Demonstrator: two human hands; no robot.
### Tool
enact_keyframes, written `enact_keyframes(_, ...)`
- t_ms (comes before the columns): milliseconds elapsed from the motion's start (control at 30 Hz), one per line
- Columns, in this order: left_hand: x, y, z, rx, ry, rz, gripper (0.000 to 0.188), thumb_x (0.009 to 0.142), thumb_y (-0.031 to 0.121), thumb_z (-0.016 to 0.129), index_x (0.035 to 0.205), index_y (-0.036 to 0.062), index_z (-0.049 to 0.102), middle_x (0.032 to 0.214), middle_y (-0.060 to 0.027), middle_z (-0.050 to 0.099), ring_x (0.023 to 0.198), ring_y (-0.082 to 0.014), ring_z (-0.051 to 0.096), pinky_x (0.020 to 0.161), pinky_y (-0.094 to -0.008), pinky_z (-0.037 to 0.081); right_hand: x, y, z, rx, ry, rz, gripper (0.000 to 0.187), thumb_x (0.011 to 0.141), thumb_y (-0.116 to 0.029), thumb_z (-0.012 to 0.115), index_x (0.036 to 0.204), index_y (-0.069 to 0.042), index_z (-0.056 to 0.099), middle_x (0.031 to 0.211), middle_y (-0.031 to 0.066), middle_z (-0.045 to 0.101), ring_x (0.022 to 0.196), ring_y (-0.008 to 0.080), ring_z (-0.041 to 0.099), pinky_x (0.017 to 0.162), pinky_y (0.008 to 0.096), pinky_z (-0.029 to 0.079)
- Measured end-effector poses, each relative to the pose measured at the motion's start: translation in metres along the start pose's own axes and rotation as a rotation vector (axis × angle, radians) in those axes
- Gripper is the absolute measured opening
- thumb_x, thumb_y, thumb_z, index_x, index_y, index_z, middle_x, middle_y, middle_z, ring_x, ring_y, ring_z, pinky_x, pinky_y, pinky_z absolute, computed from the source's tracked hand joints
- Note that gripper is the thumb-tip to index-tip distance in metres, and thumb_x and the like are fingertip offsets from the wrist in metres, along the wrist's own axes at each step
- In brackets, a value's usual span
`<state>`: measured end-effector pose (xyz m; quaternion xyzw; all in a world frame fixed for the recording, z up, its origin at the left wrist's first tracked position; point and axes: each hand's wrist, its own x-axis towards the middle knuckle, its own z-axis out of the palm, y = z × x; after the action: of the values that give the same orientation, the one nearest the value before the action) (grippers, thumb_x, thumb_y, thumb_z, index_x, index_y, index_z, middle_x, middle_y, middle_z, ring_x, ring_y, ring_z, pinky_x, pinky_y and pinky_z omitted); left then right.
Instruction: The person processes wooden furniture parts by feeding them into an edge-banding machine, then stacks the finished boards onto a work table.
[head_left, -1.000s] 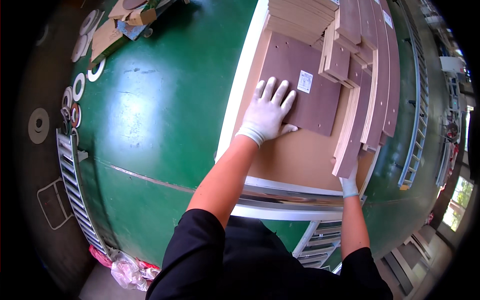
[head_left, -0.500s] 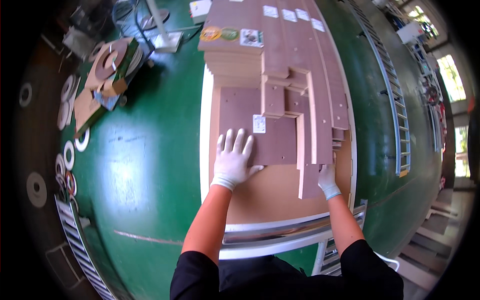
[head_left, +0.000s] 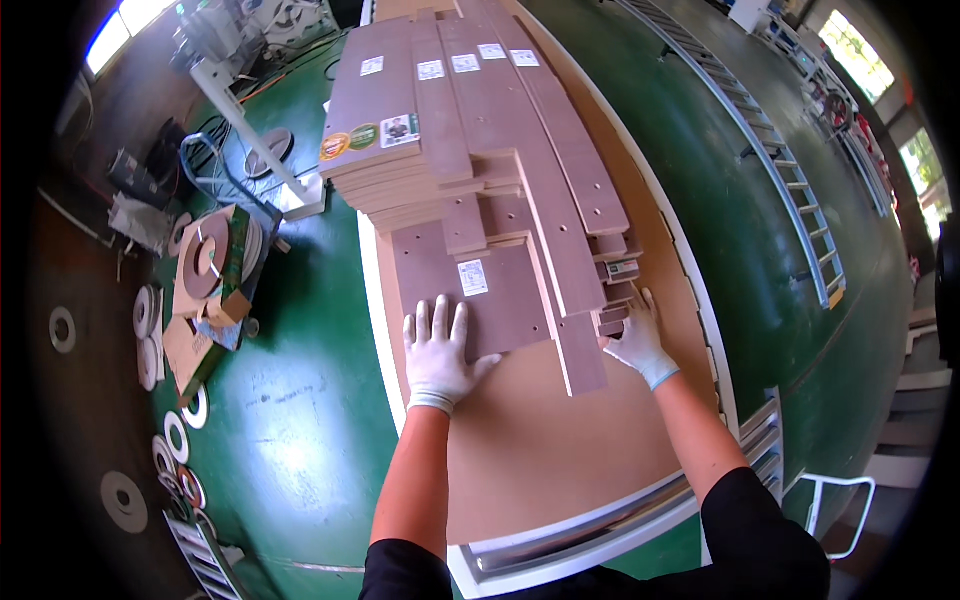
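Observation:
My left hand (head_left: 440, 362), in a white glove, lies flat with spread fingers on the near edge of a brown square panel (head_left: 500, 310), below its white label (head_left: 472, 277). My right hand (head_left: 642, 342), also gloved, has its fingers apart and rests against the right side of the stack, beside several short stacked pieces (head_left: 612, 316). Between the hands, a narrow brown board (head_left: 582, 360) sticks out toward me. Above it lies a longer plank (head_left: 560, 235). Part of the right hand's contact with the pieces is hidden.
Stacked panels (head_left: 375, 175) with stickers rise at the far left of the brown cardboard sheet (head_left: 560, 450). A roller conveyor (head_left: 590, 530) crosses in front of me; another roller track (head_left: 745, 130) runs at right. Boxes and tape rolls (head_left: 205, 265) stand at left on the green floor.
The view has turned and shifted. My right hand has moved from the narrow board's edge to the short pieces on the right, its fingers now spread. My left hand stays on the panel.

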<state>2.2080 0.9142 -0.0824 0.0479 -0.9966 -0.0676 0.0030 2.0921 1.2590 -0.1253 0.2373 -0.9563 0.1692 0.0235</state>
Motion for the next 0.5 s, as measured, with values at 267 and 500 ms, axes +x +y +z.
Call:
enact_keyframes(267, 0.032, -0.014, 0.065, 0.084, 0.179, 0.051, 0.098, 0.082, 0.074, 0.065, 0.154, 0.0108, 0.046, 0.16, -0.019, 0.041, 0.151, -0.0431, 0.03, 0.125, -0.0565, 0.019, 0.035, 0.021, 0.059, -0.024, 0.04, -0.001, 0.093, 0.068, -0.051, 0.089, 0.144, -0.009, 0.055, 0.151, 0.0189, 0.051, 0.149, 0.0356, 0.036, 0.123, 0.0579, 0.02)
enact_keyframes(500, 0.076, -0.033, 0.11, 0.152, 0.304, 0.077, 0.098, 0.084, 0.075, 0.063, 0.155, 0.0099, 0.044, 0.16, -0.0214, 0.041, 0.149, -0.0435, 0.035, 0.124, -0.0552, 0.021, 0.088, 0.049, 0.113, -0.118, 0.126, 0.025, 0.098, 0.072, -0.054, 0.085, 0.146, 0.0, 0.051, 0.152, 0.0236, 0.05, 0.148, 0.0374, 0.039, 0.126, 0.0487, 0.019)
